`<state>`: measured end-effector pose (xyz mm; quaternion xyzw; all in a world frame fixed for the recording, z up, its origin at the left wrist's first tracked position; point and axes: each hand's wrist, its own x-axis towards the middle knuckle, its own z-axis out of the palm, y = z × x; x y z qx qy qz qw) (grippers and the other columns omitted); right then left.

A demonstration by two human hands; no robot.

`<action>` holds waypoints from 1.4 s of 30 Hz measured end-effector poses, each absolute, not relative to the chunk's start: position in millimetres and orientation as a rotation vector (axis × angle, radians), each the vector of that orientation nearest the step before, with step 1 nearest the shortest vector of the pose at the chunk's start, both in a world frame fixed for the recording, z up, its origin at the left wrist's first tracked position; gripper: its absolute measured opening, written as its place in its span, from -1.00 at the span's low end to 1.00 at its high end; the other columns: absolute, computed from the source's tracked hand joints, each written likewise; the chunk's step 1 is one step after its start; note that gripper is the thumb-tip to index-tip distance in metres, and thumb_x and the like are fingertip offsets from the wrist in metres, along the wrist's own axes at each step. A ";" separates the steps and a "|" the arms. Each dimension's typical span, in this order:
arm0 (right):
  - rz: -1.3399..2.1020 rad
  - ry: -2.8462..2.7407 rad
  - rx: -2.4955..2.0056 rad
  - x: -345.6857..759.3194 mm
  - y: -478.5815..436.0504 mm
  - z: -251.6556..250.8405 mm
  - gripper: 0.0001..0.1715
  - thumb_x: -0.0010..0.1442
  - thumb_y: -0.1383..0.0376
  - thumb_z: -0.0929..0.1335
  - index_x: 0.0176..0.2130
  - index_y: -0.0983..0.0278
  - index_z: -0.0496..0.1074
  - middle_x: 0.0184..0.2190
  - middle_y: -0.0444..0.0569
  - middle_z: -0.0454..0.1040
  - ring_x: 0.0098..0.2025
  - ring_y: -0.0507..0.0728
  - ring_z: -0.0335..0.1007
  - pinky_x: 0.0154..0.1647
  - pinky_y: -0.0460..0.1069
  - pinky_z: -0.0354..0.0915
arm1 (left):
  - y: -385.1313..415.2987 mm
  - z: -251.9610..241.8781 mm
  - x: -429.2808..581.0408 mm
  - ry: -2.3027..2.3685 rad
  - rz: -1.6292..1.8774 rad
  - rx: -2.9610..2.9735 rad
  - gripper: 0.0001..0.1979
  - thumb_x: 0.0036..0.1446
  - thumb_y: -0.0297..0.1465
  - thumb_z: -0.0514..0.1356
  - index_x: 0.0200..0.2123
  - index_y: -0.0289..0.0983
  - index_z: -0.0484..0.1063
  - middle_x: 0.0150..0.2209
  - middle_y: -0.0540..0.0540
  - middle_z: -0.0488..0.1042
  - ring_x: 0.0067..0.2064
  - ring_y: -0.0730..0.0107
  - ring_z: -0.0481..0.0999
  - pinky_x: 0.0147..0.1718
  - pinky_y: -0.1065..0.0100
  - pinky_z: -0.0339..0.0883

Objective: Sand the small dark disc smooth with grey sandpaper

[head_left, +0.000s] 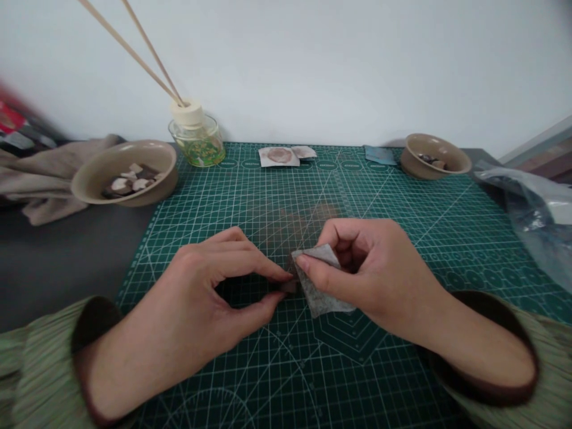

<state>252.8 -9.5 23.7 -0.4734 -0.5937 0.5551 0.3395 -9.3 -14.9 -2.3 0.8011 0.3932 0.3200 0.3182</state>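
Between thumb and fingertips, my left hand (223, 286) pinches a small brownish block (289, 286) just above the green cutting mat (214, 196); the fingers cover part of it. My right hand (370, 268) grips a grey, folded piece of sandpaper (324, 292) by its upper part, thumb on the near side. The sandpaper's left edge is right beside the block, but I cannot tell whether they touch. Brown dust (295, 220) is spread over the mat just beyond both hands.
Left stands a bowl (83, 185) of small pieces, near a beige cloth (49, 173) and a reed diffuser (199, 140). At the back lie stained pale squares (279, 157) and a blue-grey piece (379, 155). Another bowl (435, 146) and a clear plastic bag (531, 202) are right.
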 end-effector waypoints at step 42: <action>1.441 -1.608 -1.259 255.1 -11.3 27.6 -0.32 0.31 0.06 0.81 -0.47 0.16 0.44 -0.59 -0.27 0.32 -0.56 -0.04 0.13 -0.61 -0.11 0.04 | -15.5 -4.8 -11.8 1.074 0.851 2.051 -0.77 0.46 -0.45 0.63 -0.03 0.08 0.98 -0.15 0.07 0.87 -0.11 0.31 0.80 -0.13 0.35 0.68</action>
